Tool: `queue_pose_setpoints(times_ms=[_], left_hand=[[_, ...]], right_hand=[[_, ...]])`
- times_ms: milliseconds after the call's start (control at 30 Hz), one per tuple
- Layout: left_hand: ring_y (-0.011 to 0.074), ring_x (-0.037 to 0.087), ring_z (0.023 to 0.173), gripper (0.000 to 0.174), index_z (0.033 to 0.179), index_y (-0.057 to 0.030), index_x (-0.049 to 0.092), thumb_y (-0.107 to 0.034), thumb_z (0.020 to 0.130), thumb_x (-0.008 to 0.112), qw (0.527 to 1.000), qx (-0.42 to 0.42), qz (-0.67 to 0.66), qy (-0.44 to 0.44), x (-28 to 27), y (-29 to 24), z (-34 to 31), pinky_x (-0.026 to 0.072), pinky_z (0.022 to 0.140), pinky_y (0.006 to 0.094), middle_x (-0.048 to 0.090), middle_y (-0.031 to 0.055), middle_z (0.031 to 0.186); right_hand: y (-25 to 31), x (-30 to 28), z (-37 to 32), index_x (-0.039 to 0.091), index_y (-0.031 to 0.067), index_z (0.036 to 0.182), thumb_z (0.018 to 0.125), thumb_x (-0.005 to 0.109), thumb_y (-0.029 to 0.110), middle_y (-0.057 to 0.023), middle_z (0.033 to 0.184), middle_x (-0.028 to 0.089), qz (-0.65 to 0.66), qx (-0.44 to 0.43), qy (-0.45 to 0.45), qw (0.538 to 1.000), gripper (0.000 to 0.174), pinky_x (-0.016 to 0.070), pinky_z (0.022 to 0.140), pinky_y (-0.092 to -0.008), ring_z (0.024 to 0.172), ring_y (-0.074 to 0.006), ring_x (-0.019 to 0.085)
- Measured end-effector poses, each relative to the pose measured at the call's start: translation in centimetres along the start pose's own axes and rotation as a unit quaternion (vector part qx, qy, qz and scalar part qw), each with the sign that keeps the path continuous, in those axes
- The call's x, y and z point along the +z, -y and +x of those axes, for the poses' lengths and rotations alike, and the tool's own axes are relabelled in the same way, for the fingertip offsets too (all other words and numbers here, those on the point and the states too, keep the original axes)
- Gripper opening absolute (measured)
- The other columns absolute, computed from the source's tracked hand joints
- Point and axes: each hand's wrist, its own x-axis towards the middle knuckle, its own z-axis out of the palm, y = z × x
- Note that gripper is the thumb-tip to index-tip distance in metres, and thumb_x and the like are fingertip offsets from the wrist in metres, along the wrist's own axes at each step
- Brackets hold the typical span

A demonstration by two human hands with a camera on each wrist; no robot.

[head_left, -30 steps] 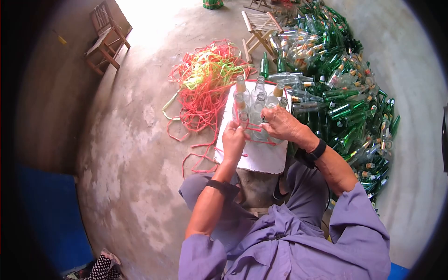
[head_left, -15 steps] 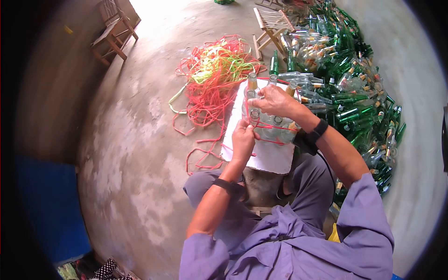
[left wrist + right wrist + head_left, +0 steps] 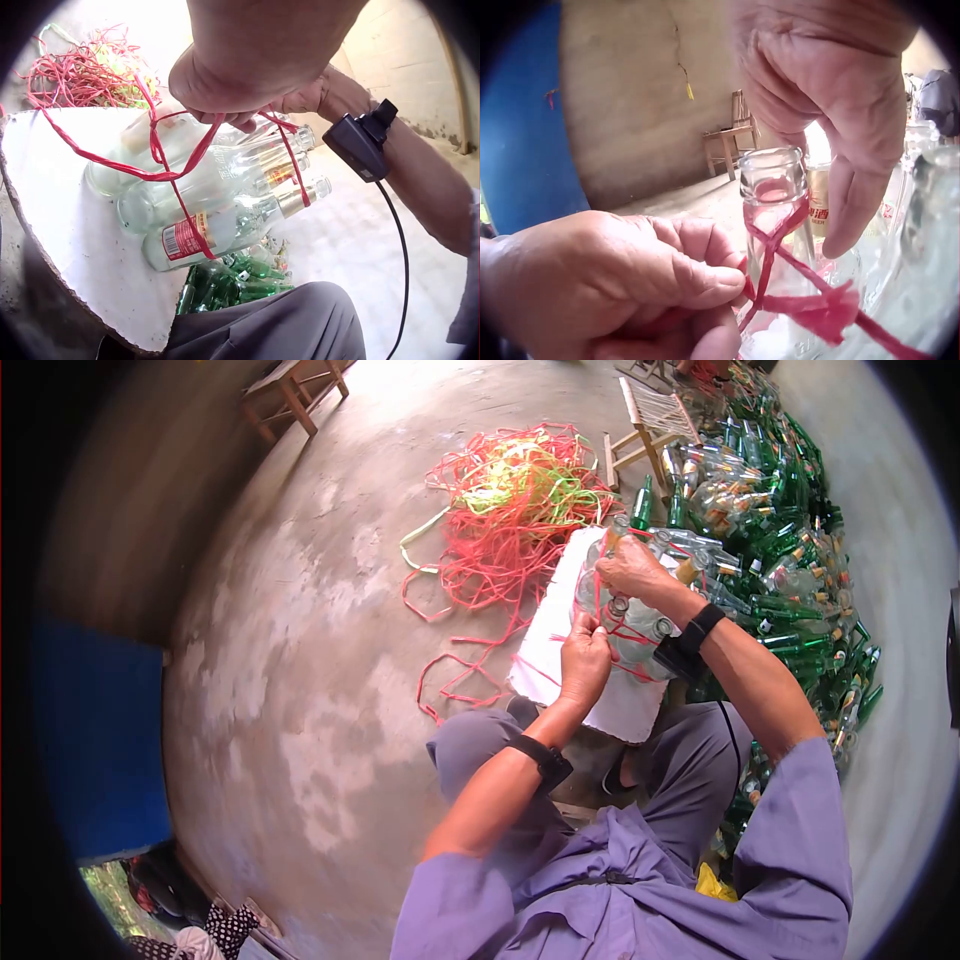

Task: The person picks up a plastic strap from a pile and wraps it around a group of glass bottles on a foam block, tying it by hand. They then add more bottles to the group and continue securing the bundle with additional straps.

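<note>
Several clear glass bottles (image 3: 202,191) stand grouped on a white board (image 3: 545,650) in front of the person's knees. Thin red plastic twine (image 3: 178,176) loops around them and crosses at one bottle neck (image 3: 774,176). The left hand (image 3: 587,660) pinches the twine between thumb and fingers beside that near-left bottle. At the far-left side of the group, the right hand (image 3: 640,572) reaches down over a gold-foiled bottle (image 3: 819,196), thumb on one side and fingers on the other. Its fingertips are partly hidden behind the near bottle neck, so I cannot tell what they hold.
A tangled heap of red and yellow-green twine (image 3: 520,510) lies on the floor beyond the board. Green and clear bottles (image 3: 790,550) pile along the right wall. A folding stool (image 3: 655,430) and a wooden chair (image 3: 290,395) stand farther back.
The right hand has moved from the near side of the bottles to the far-left ones. The left hand keeps its hold on the twine. The head view has shifted.
</note>
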Motion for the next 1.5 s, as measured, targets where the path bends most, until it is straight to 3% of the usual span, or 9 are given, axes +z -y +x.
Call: queue_pose_setpoints(times_ms=[500, 567, 733, 800, 900, 1000, 1133, 1300, 1500], left_hand=[[0.0157, 0.057, 0.051, 0.009, 0.085, -0.0024, 0.047, -0.005, 0.093, 0.049, 0.999, -0.022, 0.004, 0.024, 0.0, -0.5, 0.1, 0.0456, 0.051, 0.0339, 0.054, 0.0082, 0.064], [0.0158, 0.057, 0.051, 0.009, 0.085, -0.0024, 0.047, -0.005, 0.093, 0.049, 0.999, -0.024, 0.008, 0.025, -0.1, -0.5, 0.1, 0.0456, 0.051, 0.0339, 0.054, 0.0082, 0.063], [0.016, 0.057, 0.051, 0.009, 0.085, -0.0025, 0.048, -0.005, 0.093, 0.049, 0.999, -0.02, 0.015, 0.029, -0.2, 0.0, 0.2, 0.0456, 0.051, 0.034, 0.054, 0.0082, 0.062], [0.0165, 0.057, 0.051, 0.009, 0.085, -0.0025, 0.048, -0.006, 0.093, 0.049, 0.999, -0.015, -0.018, 0.032, -0.2, 0.2, 0.4, 0.0456, 0.051, 0.0338, 0.055, 0.0087, 0.062], [0.0171, 0.058, 0.052, 0.009, 0.085, -0.0024, 0.049, -0.006, 0.093, 0.049, 1.0, -0.006, 0.006, 0.026, -0.2, 0.2, 0.3, 0.0457, 0.052, 0.0339, 0.056, 0.0092, 0.062], [0.0176, 0.058, 0.052, 0.009, 0.085, -0.0024, 0.049, -0.007, 0.093, 0.05, 0.999, -0.014, 0.025, 0.031, -0.3, 0.0, 0.3, 0.0456, 0.052, 0.0342, 0.056, 0.0097, 0.062], [0.0178, 0.058, 0.052, 0.009, 0.086, -0.0027, 0.049, -0.006, 0.093, 0.05, 0.999, -0.02, 0.024, 0.037, -0.3, -0.6, 0.1, 0.0454, 0.051, 0.0346, 0.056, 0.0098, 0.062], [0.0118, 0.053, 0.053, 0.01, 0.082, -0.004, 0.048, -0.006, 0.092, 0.05, 0.999, -0.017, -0.014, 0.044, -0.2, -0.1, 0.4, 0.0425, 0.052, 0.028, 0.052, 0.0043, 0.065], [0.0106, 0.051, 0.053, 0.009, 0.082, -0.0047, 0.05, -0.006, 0.091, 0.049, 0.999, -0.022, 0.005, 0.045, -0.4, -0.8, 0.2, 0.0394, 0.05, 0.0274, 0.052, 0.0037, 0.061]], right_hand=[[-3.6, 2.9, 2.4, 0.063, -0.0093, 0.066, 0.077, 0.064, 0.026, -0.0226, 0.067, 0.065, 0.036, 0.057, -0.065, 0.996, 0.037, 0.0541, 0.065, -0.043, 0.065, -0.0312, 0.068], [-3.6, 3.8, 2.9, 0.059, -0.0033, 0.058, 0.081, 0.062, 0.013, -0.0081, 0.049, 0.053, 0.083, 0.05, -0.077, 0.992, 0.028, 0.0415, 0.039, -0.0324, 0.042, -0.0158, 0.052], [-0.8, 2.8, 1.7, 0.06, -0.005, 0.062, 0.083, 0.062, 0.016, -0.0096, 0.053, 0.055, -0.149, -0.078, -0.036, 0.985, 0.029, 0.0455, 0.042, -0.0371, 0.044, -0.0191, 0.056], [-1.2, 3.7, 2.4, 0.063, -0.0038, 0.066, 0.083, 0.062, 0.016, -0.0113, 0.058, 0.057, 0.036, 0.087, -0.09, 0.991, 0.025, 0.0513, 0.05, -0.0352, 0.052, -0.0199, 0.061], [-2.5, 3.7, 3.4, 0.069, 0.001, 0.075, 0.081, 0.064, 0.013, -0.0127, 0.065, 0.063, -0.194, -0.017, -0.058, 0.979, 0.014, 0.0548, 0.056, -0.0316, 0.061, -0.0209, 0.067], [0.0, 1.6, 2.2, 0.064, -0.0068, 0.067, 0.073, 0.062, 0.024, -0.0199, 0.063, 0.065, -0.025, 0.076, 0.033, 0.996, 0.032, 0.0556, 0.067, -0.0395, 0.067, -0.0292, 0.07], [0.1, 1.5, 2.2, 0.065, -0.0049, 0.064, 0.073, 0.058, 0.024, -0.0186, 0.058, 0.063, -0.125, -0.03, 0.014, 0.992, 0.031, 0.0554, 0.067, -0.0384, 0.061, -0.0307, 0.068], [2.2, 1.9, 1.4, 0.068, -0.0069, 0.086, 0.075, 0.058, 0.025, -0.0268, 0.087, 0.068, -0.069, 0.11, -0.052, 0.99, 0.035, 0.0534, 0.079, -0.0423, 0.087, -0.0376, 0.068], [1.9, 2.1, 1.0, 0.066, -0.006, 0.078, 0.077, 0.063, 0.03, -0.0214, 0.072, 0.067, 0.004, 0.13, -0.07, 0.989, 0.036, 0.0551, 0.069, -0.0401, 0.071, -0.0315, 0.069]])
